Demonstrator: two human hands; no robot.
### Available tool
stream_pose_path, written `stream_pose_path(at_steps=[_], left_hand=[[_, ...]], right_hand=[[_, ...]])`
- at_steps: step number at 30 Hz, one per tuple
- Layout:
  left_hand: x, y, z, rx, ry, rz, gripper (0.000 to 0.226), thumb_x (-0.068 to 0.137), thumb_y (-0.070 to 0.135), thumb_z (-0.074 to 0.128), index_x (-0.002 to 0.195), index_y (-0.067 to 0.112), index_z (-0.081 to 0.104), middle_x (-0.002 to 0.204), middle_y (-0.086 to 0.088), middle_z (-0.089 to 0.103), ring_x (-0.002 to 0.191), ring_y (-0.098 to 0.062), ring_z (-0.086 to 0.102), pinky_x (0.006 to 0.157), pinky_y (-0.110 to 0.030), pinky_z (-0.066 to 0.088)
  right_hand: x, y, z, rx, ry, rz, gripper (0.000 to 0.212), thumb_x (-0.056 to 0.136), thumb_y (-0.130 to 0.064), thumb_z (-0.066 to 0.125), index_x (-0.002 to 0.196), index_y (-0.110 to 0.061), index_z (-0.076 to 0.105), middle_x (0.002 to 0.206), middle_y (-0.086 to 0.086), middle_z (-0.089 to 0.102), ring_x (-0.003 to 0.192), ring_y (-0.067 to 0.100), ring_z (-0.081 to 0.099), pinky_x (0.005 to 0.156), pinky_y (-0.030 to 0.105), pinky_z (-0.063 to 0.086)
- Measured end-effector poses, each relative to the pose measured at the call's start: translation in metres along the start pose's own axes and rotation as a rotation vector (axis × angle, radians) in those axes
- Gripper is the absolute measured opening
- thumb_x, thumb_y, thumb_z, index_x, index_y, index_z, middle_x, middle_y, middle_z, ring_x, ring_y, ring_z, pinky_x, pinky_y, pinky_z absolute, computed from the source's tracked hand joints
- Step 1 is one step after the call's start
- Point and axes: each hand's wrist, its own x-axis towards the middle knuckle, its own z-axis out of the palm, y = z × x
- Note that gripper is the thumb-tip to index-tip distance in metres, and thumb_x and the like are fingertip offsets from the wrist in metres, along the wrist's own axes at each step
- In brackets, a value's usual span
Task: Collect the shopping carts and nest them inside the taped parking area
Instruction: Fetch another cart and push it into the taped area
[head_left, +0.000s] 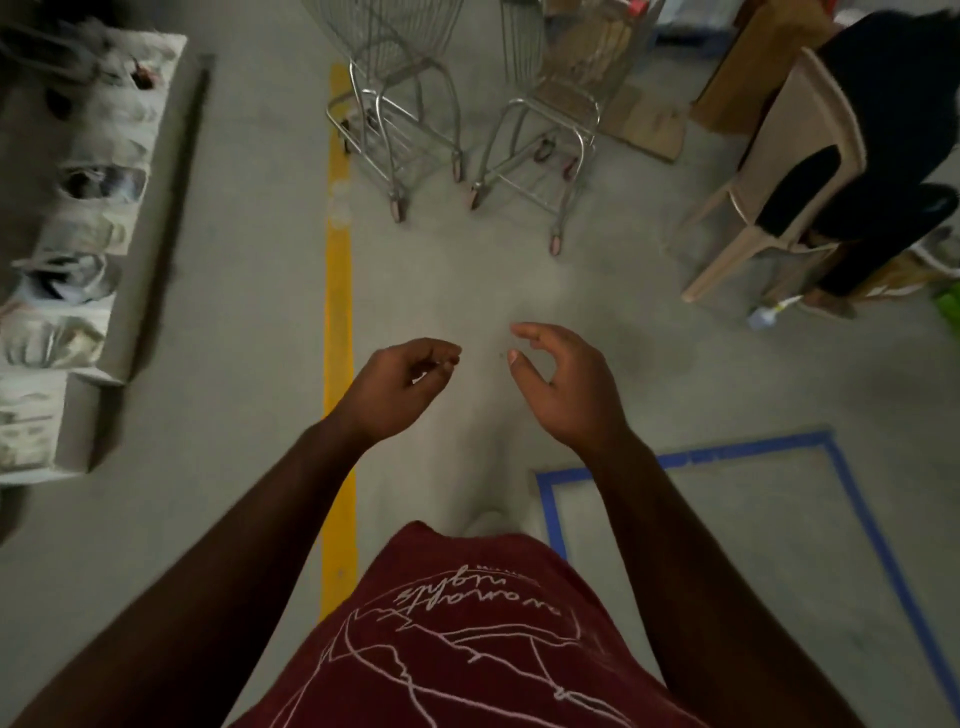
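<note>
Beyond empty, loosely curled left hand (402, 387) and right hand (563, 382), 2 wire carts (415, 104) stand

Silver wire shopping carts (410, 104) stand on grey concrete floor (249, 312); yellow floor stripe (337, 291), blue tape rectangle (696, 457) (maroon shirt (467, 639), white line-print).

Both bare arms extended forward and down, hands empty.

The left hand (397, 387) is held with its back towards the camera, wrist slightly bent, the fingers curled loosely inward and the thumb close to the fingertips, enclosing nothing. The right hand (563, 384) is held beside it, apart from it, with the fingers arched and spread and the thumb pointing towards the left hand, forming an open curve; it grips nothing. Both forearms are bare and converge from the lower corners of the view towards its centre, over a dark red printed shirt (467, 639).
</note>
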Motion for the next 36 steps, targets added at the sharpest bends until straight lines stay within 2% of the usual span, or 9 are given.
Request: stream_pose_path(at_steps=[8, 15, 20, 25, 29, 31, 33, 36], left_hand=[[0.192, -0.042, -0.058, 0.004, -0.054, -0.007, 0.023, 0.101, 0.017, 0.061, 0.122, 0.017, 0.070, 0.118, 0.009, 0.072, 0.110, -0.001, 0.066, 0.096, -0.024, 0.052], [0.358, -0.042, -0.138, 0.049, -0.027, -0.029, 0.019, 0.099, 0.012, 0.063, 0.114, 0.022, 0.070, 0.116, 0.005, 0.073, 0.106, -0.001, 0.068, 0.091, -0.015, 0.049], [0.472, -0.052, -0.182, 0.044, -0.010, -0.008, 0.019, 0.099, 0.017, 0.063, 0.115, 0.025, 0.069, 0.117, 0.009, 0.073, 0.108, -0.002, 0.068, 0.096, -0.024, 0.052], [0.586, -0.080, -0.211, 0.015, -0.076, -0.040, 0.022, 0.098, 0.026, 0.064, 0.119, 0.029, 0.070, 0.116, 0.013, 0.073, 0.101, -0.002, 0.069, 0.090, -0.023, 0.054], [0.679, -0.095, -0.238, 0.012, -0.135, 0.005, 0.024, 0.098, 0.022, 0.064, 0.122, 0.021, 0.071, 0.108, 0.009, 0.072, 0.093, 0.003, 0.068, 0.083, -0.016, 0.050], [0.721, -0.097, -0.252, 0.025, -0.154, 0.042, 0.027, 0.098, 0.017, 0.065, 0.124, 0.015, 0.071, 0.105, 0.006, 0.071, 0.087, 0.010, 0.065, 0.079, -0.009, 0.046], [0.764, -0.097, -0.261, 0.056, -0.204, 0.099, 0.028, 0.098, 0.015, 0.066, 0.125, 0.012, 0.070, 0.110, 0.003, 0.071, 0.090, 0.013, 0.064, 0.078, -0.005, 0.045], [0.826, -0.093, -0.268, 0.093, -0.295, 0.202, 0.029, 0.098, 0.015, 0.065, 0.127, 0.010, 0.068, 0.121, -0.001, 0.069, 0.101, 0.001, 0.065, 0.088, -0.019, 0.054]], right_hand=[[0.180, 0.034, 0.041, 0.116, 0.034, 0.052, 0.034, 0.099, -0.031, 0.067, 0.131, -0.020, 0.070, 0.128, -0.009, 0.071, 0.116, 0.005, 0.064, 0.097, 0.016, 0.046], [0.382, 0.038, 0.065, 0.163, 0.020, 0.048, 0.030, 0.098, -0.027, 0.069, 0.126, -0.018, 0.074, 0.124, -0.007, 0.074, 0.113, 0.009, 0.066, 0.100, 0.028, 0.052], [0.503, 0.033, 0.067, 0.117, 0.006, 0.020, 0.028, 0.099, -0.026, 0.069, 0.126, -0.018, 0.074, 0.125, -0.007, 0.073, 0.114, 0.006, 0.065, 0.097, 0.008, 0.042], [0.604, 0.049, 0.081, 0.046, 0.055, 0.091, 0.027, 0.097, -0.027, 0.069, 0.123, -0.020, 0.076, 0.121, -0.006, 0.075, 0.111, 0.008, 0.067, 0.096, 0.020, 0.048], [0.669, 0.050, 0.092, 0.008, 0.081, 0.180, 0.025, 0.098, -0.027, 0.070, 0.122, -0.024, 0.076, 0.121, -0.009, 0.074, 0.108, 0.004, 0.066, 0.089, 0.003, 0.040], [0.698, 0.042, 0.095, 0.008, 0.119, 0.222, 0.025, 0.098, -0.026, 0.071, 0.123, -0.023, 0.075, 0.118, -0.012, 0.072, 0.109, 0.005, 0.066, 0.090, 0.001, 0.039], [0.725, 0.037, 0.098, 0.011, 0.182, 0.254, 0.025, 0.098, -0.026, 0.072, 0.123, -0.023, 0.075, 0.117, -0.013, 0.072, 0.109, 0.003, 0.065, 0.091, 0.002, 0.040], [0.765, 0.036, 0.099, 0.024, 0.261, 0.270, 0.027, 0.098, -0.026, 0.071, 0.125, -0.021, 0.074, 0.119, -0.013, 0.071, 0.109, -0.001, 0.063, 0.092, 0.002, 0.040]])
